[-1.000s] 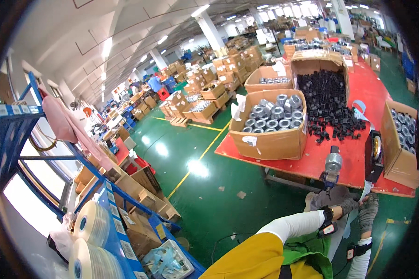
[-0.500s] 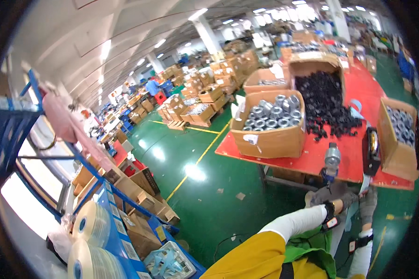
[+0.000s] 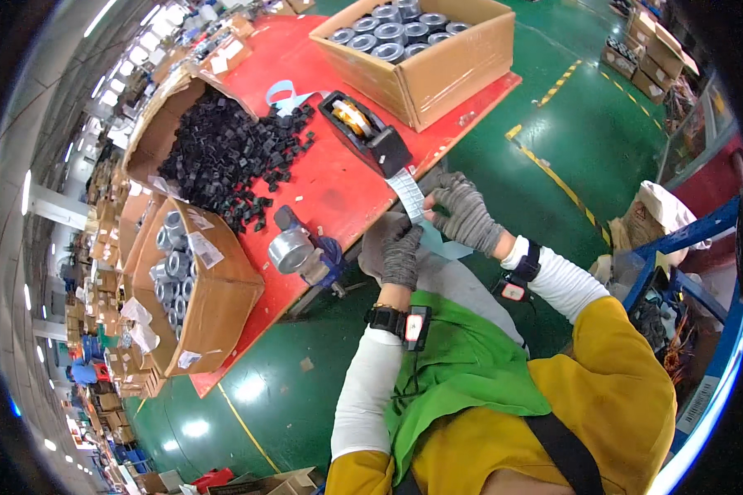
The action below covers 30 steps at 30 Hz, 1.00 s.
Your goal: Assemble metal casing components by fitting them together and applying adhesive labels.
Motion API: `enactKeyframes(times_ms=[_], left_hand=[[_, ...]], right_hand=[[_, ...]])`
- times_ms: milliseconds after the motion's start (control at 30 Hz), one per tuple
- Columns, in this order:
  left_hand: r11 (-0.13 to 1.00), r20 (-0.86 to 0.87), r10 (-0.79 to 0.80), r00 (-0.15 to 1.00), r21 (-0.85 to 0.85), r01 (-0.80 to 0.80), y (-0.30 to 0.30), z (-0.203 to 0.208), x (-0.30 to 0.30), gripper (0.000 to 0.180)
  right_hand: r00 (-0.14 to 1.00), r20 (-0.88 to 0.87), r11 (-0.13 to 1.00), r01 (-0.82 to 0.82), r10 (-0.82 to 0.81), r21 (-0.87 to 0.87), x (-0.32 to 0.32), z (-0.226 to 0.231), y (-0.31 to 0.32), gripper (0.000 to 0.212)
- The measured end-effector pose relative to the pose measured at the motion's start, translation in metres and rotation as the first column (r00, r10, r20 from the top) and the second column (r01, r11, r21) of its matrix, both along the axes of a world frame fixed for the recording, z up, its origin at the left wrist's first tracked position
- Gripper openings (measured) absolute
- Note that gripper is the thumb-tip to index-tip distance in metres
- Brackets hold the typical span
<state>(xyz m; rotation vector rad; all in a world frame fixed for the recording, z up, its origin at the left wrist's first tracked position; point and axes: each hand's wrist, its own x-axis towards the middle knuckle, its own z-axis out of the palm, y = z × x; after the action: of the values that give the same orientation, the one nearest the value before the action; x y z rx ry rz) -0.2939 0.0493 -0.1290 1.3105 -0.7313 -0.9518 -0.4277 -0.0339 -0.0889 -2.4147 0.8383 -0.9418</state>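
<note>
- Pinching a strip of tape (image 3: 406, 191), both gloved hands: left hand (image 3: 402, 252) fingers closed on its lower end, right hand (image 3: 464, 216) fingers narrow beside it.
- Strip runs up from fingertips to black tape dispenser (image 3: 365, 132) on red table (image 3: 322, 186).
- Judged light, limp, sticky; hold by edges, keep taut.
- Black parts pile (image 3: 223, 157) well beyond fingers.
</note>
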Motion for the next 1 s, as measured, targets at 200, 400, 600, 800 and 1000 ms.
enactKeyframes(times_ms=[200,400,600,800,1000], left_hand=[[0.997,0.004,-0.022,1.0,0.077,0.022,0.001,-0.015,0.002,0.02],[0.974,0.077,-0.144,0.987,0.188,0.127,-0.001,0.005,-0.001,0.031],[0.987,-0.277,-0.153,0.949,0.006,0.161,-0.008,-0.037,0.009,0.024],[0.991,-0.158,-0.11,0.981,0.063,0.121,-0.006,-0.026,0.007,0.02],[0.983,-0.08,-0.111,0.991,0.135,0.121,-0.007,-0.016,0.007,0.016]], right_hand=[[0.999,0.005,0.996,-0.041,0.042,-0.083,0.006,-0.008,0.001,0.018],[0.998,-0.069,0.998,0.005,-0.01,-0.07,0.008,-0.011,0.002,0.019],[0.99,-0.142,0.997,-0.004,-0.007,-0.082,0.016,-0.005,0.005,0.018],[0.988,-0.155,0.993,-0.006,-0.012,-0.119,0.016,-0.006,0.004,0.02],[0.993,-0.117,0.986,0.01,-0.03,-0.169,0.015,-0.004,0.005,0.019]])
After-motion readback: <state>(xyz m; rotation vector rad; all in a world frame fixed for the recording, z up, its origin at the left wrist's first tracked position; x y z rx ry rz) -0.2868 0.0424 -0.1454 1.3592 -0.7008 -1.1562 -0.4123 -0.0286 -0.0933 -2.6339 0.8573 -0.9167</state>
